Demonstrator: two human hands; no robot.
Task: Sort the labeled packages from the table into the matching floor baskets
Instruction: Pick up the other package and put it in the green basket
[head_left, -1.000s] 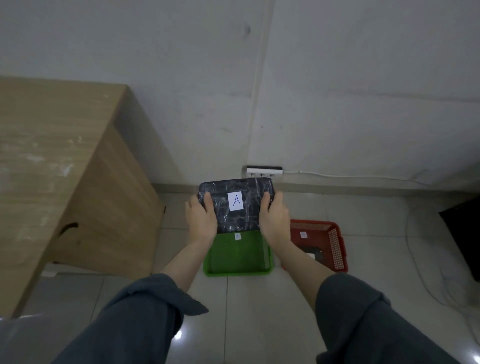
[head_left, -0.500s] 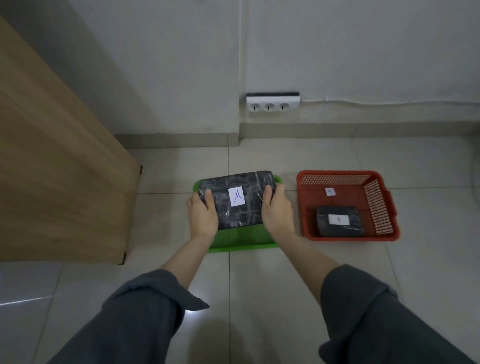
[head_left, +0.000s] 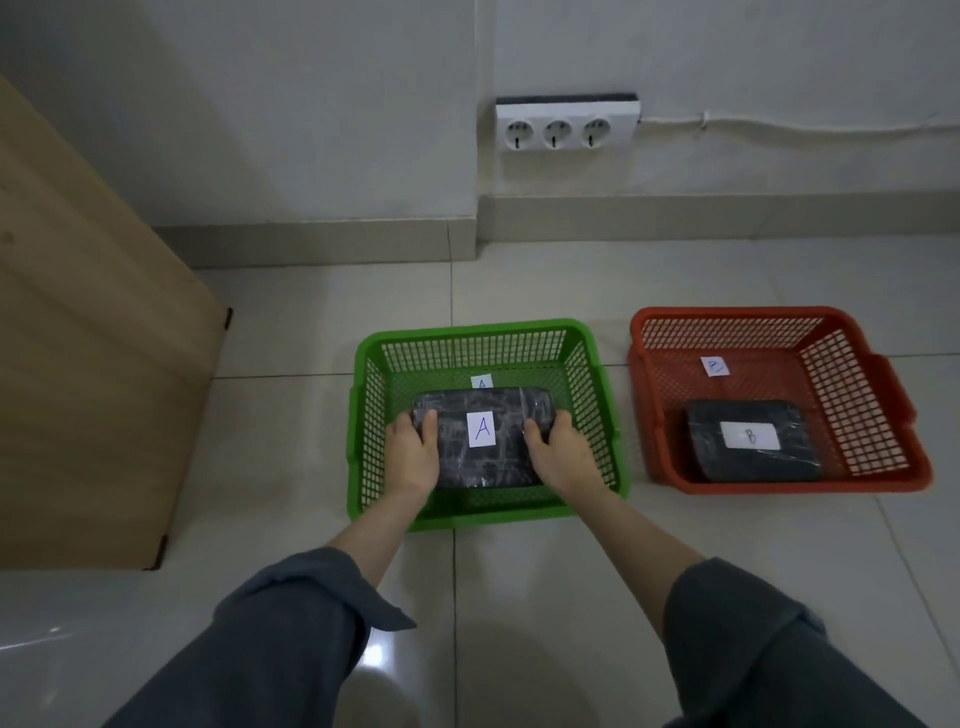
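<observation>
A black wrapped package with a white "A" label (head_left: 488, 462) is down inside the green basket (head_left: 483, 332) on the floor. My left hand (head_left: 413, 452) grips its left end and my right hand (head_left: 558, 452) grips its right end. A small "A" tag (head_left: 481, 383) shows on the basket floor just behind the package. To the right stands the red basket (head_left: 727, 314) with a "B" tag (head_left: 715, 366) and a black package labelled "B" (head_left: 753, 441) lying in it.
The wooden table's side panel (head_left: 93, 364) stands at the left, close to the green basket. A white triple socket strip (head_left: 563, 124) and a cable (head_left: 805, 124) run along the wall behind. Tiled floor lies in front of the baskets.
Both hands have lowered the "A" package from above the green basket down into it. The view has moved closer to the baskets and tilted down.
</observation>
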